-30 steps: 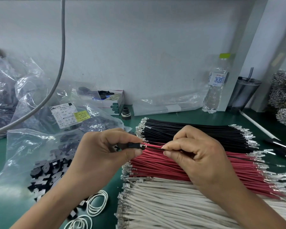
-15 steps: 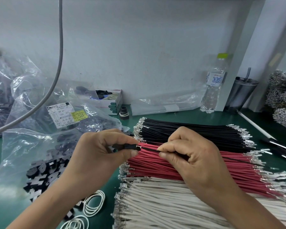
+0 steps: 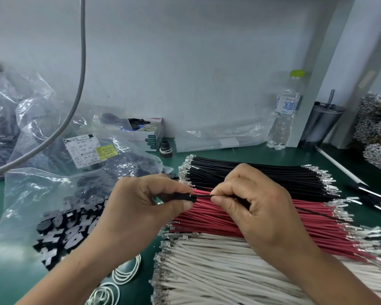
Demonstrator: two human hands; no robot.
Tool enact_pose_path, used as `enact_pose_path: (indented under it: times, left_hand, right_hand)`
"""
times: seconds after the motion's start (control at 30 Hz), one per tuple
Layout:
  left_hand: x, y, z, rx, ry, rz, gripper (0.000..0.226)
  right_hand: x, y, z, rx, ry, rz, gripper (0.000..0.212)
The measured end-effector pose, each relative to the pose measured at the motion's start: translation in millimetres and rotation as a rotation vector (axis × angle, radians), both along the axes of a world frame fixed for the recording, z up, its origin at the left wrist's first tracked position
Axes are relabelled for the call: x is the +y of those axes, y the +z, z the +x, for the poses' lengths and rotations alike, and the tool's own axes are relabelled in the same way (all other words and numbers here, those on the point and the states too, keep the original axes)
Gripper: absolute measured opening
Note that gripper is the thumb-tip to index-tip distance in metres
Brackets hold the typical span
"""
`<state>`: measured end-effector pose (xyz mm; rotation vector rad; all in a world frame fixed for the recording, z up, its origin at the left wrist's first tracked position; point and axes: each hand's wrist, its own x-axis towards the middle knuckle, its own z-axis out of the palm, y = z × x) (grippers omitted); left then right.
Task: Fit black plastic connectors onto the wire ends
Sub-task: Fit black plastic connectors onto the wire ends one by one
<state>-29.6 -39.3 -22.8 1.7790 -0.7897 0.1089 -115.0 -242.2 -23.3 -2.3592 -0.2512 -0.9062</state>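
My left hand (image 3: 139, 208) pinches a small black plastic connector (image 3: 190, 198) between thumb and forefinger. My right hand (image 3: 257, 208) pinches a thin black wire (image 3: 204, 196) whose left end sits in the connector; the wire's far end trails right past my wrist (image 3: 317, 213). Both hands hover over three flat bundles of terminal-tipped wires: black wires (image 3: 251, 175) at the back, red wires (image 3: 207, 216) in the middle, white wires (image 3: 218, 271) nearest me. Loose black connectors (image 3: 68, 232) lie heaped in an open clear bag at the left.
Clear plastic bags (image 3: 42, 133) with a labelled sticker crowd the left. A small box (image 3: 151, 137) stands by the wall, with a water bottle (image 3: 284, 115) and a dark tumbler (image 3: 321, 126) at the right. White rubber bands (image 3: 125, 271) lie on the green mat (image 3: 240, 154).
My hands have drawn closer, and the black wire's end now sits in the connector. The view has shifted slightly.
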Motion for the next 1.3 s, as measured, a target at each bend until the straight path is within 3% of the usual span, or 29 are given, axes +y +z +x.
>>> enact_pose_path:
  times: [0.43, 0.6, 0.9, 1.07, 1.3]
  left_hand:
    - [-1.1, 2.0, -3.7, 0.023, -0.012, -0.040, 0.021]
    - [1.4, 10.0, -3.4, -0.057, 0.044, -0.006, 0.021]
    - [6.0, 10.6, -1.0, 0.017, -0.050, 0.099, 0.021]
    - [4.1, 7.5, -1.4, 0.026, -0.061, 0.136, 0.024]
    - [1.1, 3.8, -3.1, 0.126, -0.111, -0.012, 0.021]
  right_hand:
    - [10.8, -4.8, 2.7, -0.021, 0.016, -0.078, 0.018]
    - [11.0, -0.9, -0.1, -0.044, -0.036, -0.103, 0.014]
    - [10.8, 7.0, -0.9, -0.163, -0.086, -0.490, 0.018]
    - [14.2, 1.6, -2.0, -0.145, -0.101, -0.509, 0.015]
    - [4.7, 5.4, -1.2, -0.175, -0.066, -0.471, 0.018]
